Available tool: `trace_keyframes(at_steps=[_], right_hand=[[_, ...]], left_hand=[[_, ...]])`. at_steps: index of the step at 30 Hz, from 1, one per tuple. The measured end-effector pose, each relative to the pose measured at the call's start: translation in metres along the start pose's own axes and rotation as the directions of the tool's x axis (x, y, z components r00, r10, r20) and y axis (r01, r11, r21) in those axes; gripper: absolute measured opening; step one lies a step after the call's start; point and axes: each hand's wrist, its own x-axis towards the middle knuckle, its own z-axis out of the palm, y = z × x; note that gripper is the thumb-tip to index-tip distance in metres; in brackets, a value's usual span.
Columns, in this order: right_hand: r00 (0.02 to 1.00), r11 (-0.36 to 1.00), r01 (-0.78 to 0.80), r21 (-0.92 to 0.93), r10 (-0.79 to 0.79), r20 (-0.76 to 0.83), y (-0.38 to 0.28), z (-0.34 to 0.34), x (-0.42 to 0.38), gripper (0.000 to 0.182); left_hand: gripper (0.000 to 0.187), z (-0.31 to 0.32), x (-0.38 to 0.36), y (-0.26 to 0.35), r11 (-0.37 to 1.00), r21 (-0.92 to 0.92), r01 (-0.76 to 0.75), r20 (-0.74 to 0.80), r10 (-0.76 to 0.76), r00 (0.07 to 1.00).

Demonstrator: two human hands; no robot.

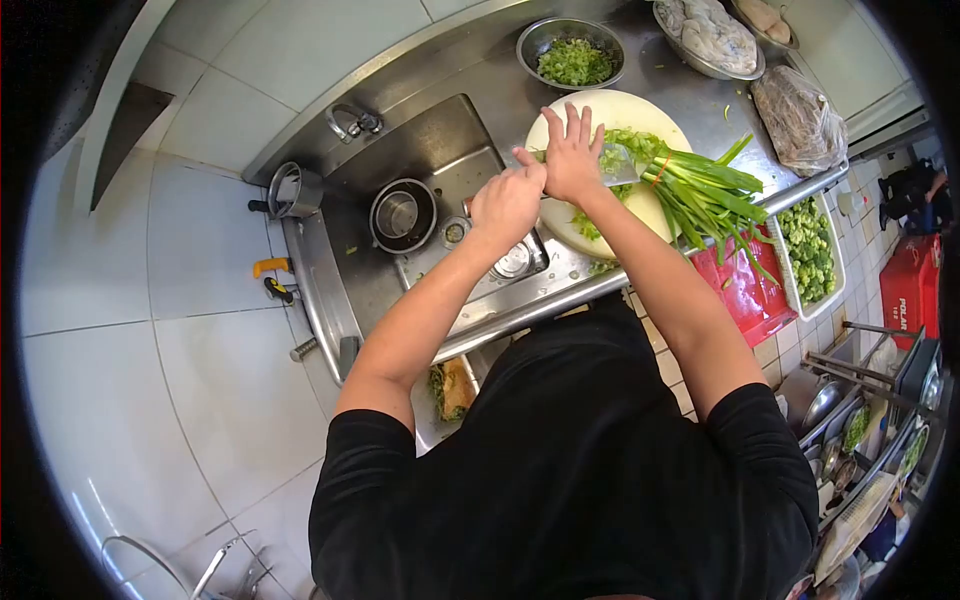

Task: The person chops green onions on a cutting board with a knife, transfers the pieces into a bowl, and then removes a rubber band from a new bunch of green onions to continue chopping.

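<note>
My left hand [508,205] is closed in a fist around the handle of a knife, most of which it hides. Its broad blade [618,164] lies over chopped greens [632,143] on a round, pale cutting board [655,112]. My right hand [572,160] presses on the knife from above, right beside the left, with its fingers spread. To the right of the blade lies a bunch of green onions [700,185], held by a red band, its long leaves hanging past the counter edge.
A metal bowl of chopped greens [575,62] stands behind the board. Left is a sink [440,130] with a nested pot [403,215] and a faucet [355,122]. A bagged item [800,120] sits far right. Below it are a crate of green vegetables [808,250] and a red tray [745,290].
</note>
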Motion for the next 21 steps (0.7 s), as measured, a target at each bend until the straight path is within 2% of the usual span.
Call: trace_keyframes(at_steps=[3,4,9,11,13,15,16,17,18,20,21], right_hand=[[0.996,0.995,-0.082,0.05,0.08,0.045,0.001,0.004,-0.003,0.088],[0.995,0.995,-0.085,0.052,0.082,0.053,0.003,0.003,-0.003,0.079],[0.975,0.975,-0.221,0.019,0.221,0.005,0.041,0.009,0.006,0.069],[0.977,0.974,-0.212,-0.082,0.209,-0.05,0.067,0.015,0.012,0.068],[0.987,0.962,-0.15,-0.226,0.135,-0.084,0.094,0.014,0.015,0.067],[0.95,0.952,-0.031,-0.303,-0.066,-0.305,0.111,0.004,0.014,0.056],[0.951,0.95,-0.04,-0.309,-0.058,-0.303,0.117,-0.006,0.011,0.056],[0.957,0.989,0.001,-0.151,-0.044,-0.288,0.114,-0.025,0.001,0.047],[0.964,0.999,0.037,0.015,-0.032,-0.266,0.109,-0.04,-0.014,0.038],[0.998,0.98,-0.04,0.197,0.031,0.048,0.104,-0.062,-0.059,0.026],[0.986,0.979,-0.07,0.19,0.038,0.163,0.097,-0.071,-0.087,0.026]], left_hand=[[0.034,-0.01,-0.005,-0.008,0.989,0.071,-0.128,-0.006,0.129,0.992],[0.031,-0.015,-0.005,-0.01,0.98,0.083,-0.184,0.008,0.184,0.983],[0.027,-0.033,0.0,-0.032,0.975,0.146,-0.166,0.0,0.168,0.986],[0.027,-0.044,0.005,-0.042,0.96,0.211,-0.182,0.028,0.181,0.983],[0.026,-0.057,0.008,-0.05,0.97,0.21,-0.126,0.079,0.111,0.991],[0.026,-0.075,0.008,-0.048,0.991,0.121,-0.062,0.079,0.053,0.995],[0.028,-0.074,0.011,-0.055,0.998,0.061,0.025,0.117,-0.032,0.993],[0.031,-0.071,0.013,-0.06,0.993,0.005,0.117,0.161,-0.116,0.98],[0.031,-0.066,0.01,-0.062,0.993,-0.001,0.117,0.173,-0.115,0.978],[0.027,-0.056,0.005,-0.064,0.922,-0.289,0.259,0.142,-0.226,0.964],[0.027,-0.046,0.001,-0.067,0.92,-0.292,0.26,0.149,-0.225,0.963]])
